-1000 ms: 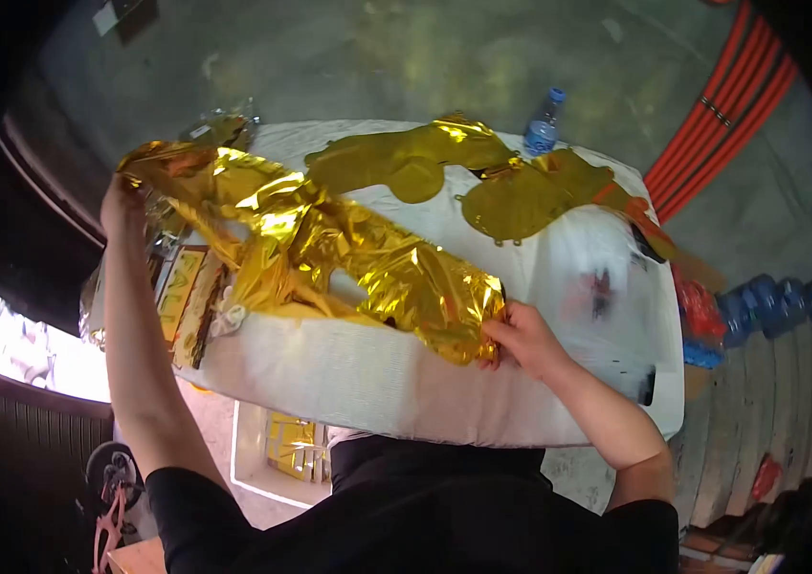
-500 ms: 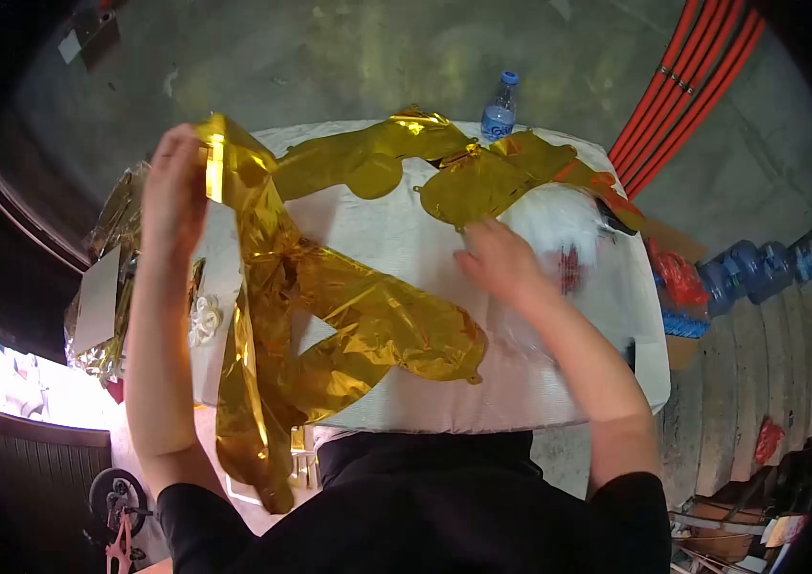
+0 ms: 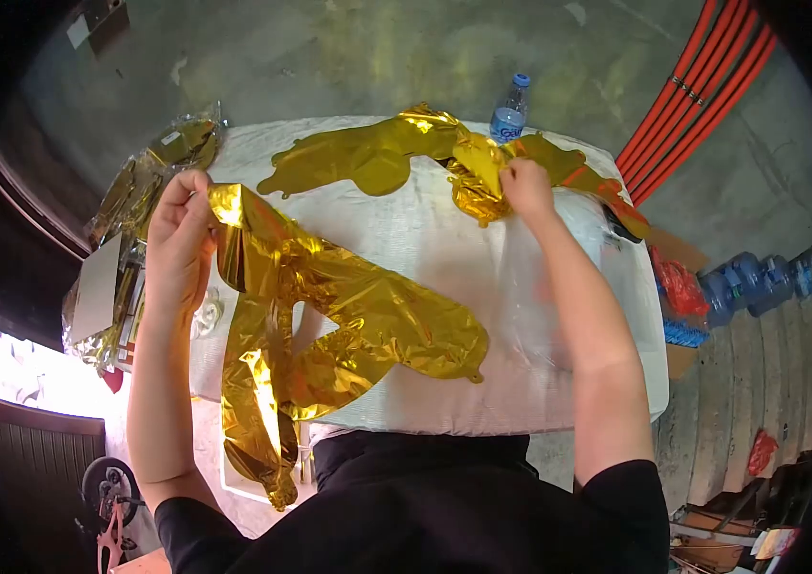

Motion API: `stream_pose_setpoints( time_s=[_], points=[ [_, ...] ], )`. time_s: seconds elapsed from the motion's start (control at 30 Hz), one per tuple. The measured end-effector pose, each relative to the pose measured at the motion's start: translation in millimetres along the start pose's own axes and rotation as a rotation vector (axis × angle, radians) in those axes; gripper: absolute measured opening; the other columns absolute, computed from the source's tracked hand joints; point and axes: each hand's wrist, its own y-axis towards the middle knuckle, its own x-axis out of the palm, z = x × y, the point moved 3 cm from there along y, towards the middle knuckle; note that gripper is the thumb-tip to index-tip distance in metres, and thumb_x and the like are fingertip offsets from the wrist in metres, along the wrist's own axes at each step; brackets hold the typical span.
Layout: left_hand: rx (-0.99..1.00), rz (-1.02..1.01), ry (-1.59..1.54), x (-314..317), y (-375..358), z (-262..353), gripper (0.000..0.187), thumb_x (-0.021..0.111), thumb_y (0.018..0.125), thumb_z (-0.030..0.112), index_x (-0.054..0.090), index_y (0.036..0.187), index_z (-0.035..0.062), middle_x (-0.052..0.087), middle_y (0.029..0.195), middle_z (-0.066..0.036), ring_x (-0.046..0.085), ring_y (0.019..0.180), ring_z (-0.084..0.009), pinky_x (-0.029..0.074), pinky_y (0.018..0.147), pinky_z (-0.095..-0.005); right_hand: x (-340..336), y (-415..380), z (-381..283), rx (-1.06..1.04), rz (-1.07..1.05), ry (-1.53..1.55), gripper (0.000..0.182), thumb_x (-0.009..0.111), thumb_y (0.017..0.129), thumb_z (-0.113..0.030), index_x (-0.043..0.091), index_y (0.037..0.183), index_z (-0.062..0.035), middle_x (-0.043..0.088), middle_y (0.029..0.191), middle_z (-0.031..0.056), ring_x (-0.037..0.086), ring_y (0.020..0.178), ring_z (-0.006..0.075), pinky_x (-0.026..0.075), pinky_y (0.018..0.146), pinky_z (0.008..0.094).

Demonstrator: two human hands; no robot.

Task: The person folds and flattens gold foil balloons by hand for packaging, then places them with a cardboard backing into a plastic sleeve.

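Observation:
My left hand (image 3: 181, 234) is closed on the upper corner of a flat gold foil balloon (image 3: 387, 297). That balloon spreads over the near left of the white-covered table (image 3: 425, 402), and one crumpled limb hangs past the front edge. At the far side, my right hand (image 3: 526, 189) pinches a second piece of gold foil balloon (image 3: 479, 177), which is bunched and lifted under the fingers. More flat gold foil (image 3: 339, 158) stretches left from it along the back of the table.
A blue-capped water bottle (image 3: 509, 117) stands at the back edge. Clear plastic wrapping (image 3: 535, 320) lies on the right. White ribbon rolls (image 3: 207, 314) and foil packets (image 3: 128, 206) are on the left. Red pipes (image 3: 698, 81) and large water jugs (image 3: 745, 273) are beyond the table.
My right hand has moved up and away from me and gripped the far foil, folding it up. My left hand has lowered slightly with its balloon corner.

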Motion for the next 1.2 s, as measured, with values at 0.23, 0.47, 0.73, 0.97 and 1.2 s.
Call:
stream_pose_setpoints(
  time_s=[0.23, 0.47, 0.73, 0.97, 1.2],
  points=[
    [0.05, 0.091, -0.027, -10.7, -5.1, -8.5, 0.005, 0.054, 0.095, 0.012, 0.052, 0.096, 0.0077, 0.055, 0.076, 0.004, 0.049, 0.062, -0.0035, 0.039, 0.057, -0.0174, -17.6, -20.1, -27.7, -0.23, -0.071, -0.049, 0.027, 0.064, 0.079, -0.028, 0.067, 0.088, -0.0031, 0.066, 0.077, 0.0178, 0.065, 0.072, 0.0338, 0.05, 0.065, 0.043],
    [0.156, -0.279, 0.401, 88.8, -62.5, -12.5, 0.008, 0.065, 0.085, 0.004, 0.057, 0.087, 0.0036, 0.061, 0.084, -0.004, 0.061, 0.07, -0.0115, 0.049, 0.061, -0.0264, -3.2, -115.3, -150.3, 0.452, -1.326, 1.187, 0.045, 0.062, 0.088, -0.035, 0.06, 0.115, 0.0001, 0.067, 0.103, 0.0083, 0.064, 0.088, 0.0184, 0.05, 0.076, 0.0306],
    [0.052, -0.619, 0.489, 84.4, -110.6, -43.2, 0.02, 0.07, 0.082, 0.008, 0.065, 0.101, 0.0044, 0.067, 0.095, -0.01, 0.065, 0.089, -0.023, 0.051, 0.08, -0.0341, 8.7, -134.5, -180.2, -0.089, -1.141, 0.755, 0.03, 0.065, 0.083, -0.016, 0.063, 0.108, 0.0015, 0.066, 0.092, 0.003, 0.059, 0.08, 0.011, 0.049, 0.072, 0.0287],
    [-0.109, 0.253, 0.908, -61.1, -78.4, -88.7, 0.032, 0.062, 0.09, 0.017, 0.055, 0.114, -0.0016, 0.059, 0.108, -0.011, 0.059, 0.099, -0.0176, 0.049, 0.081, -0.03, 1.3, -119.6, -162.5, -0.224, -0.951, 0.884, 0.027, 0.055, 0.084, -0.008, 0.06, 0.108, 0.0033, 0.061, 0.077, 0.0004, 0.051, 0.069, 0.0074, 0.046, 0.065, 0.0276],
    [-0.688, 0.046, 0.296, -79.5, -53.4, -116.6, 0.016, 0.062, 0.09, 0.017, 0.063, 0.092, 0.001, 0.06, 0.07, -0.001, 0.054, 0.059, -0.0078, 0.044, 0.052, -0.0225, -26.1, -109.9, -157.5, -0.148, -0.89, 0.874, 0.032, 0.048, 0.086, 0.001, 0.058, 0.116, 0.0017, 0.066, 0.093, 0.0031, 0.055, 0.082, 0.0071, 0.047, 0.075, 0.0246]
  ],
)
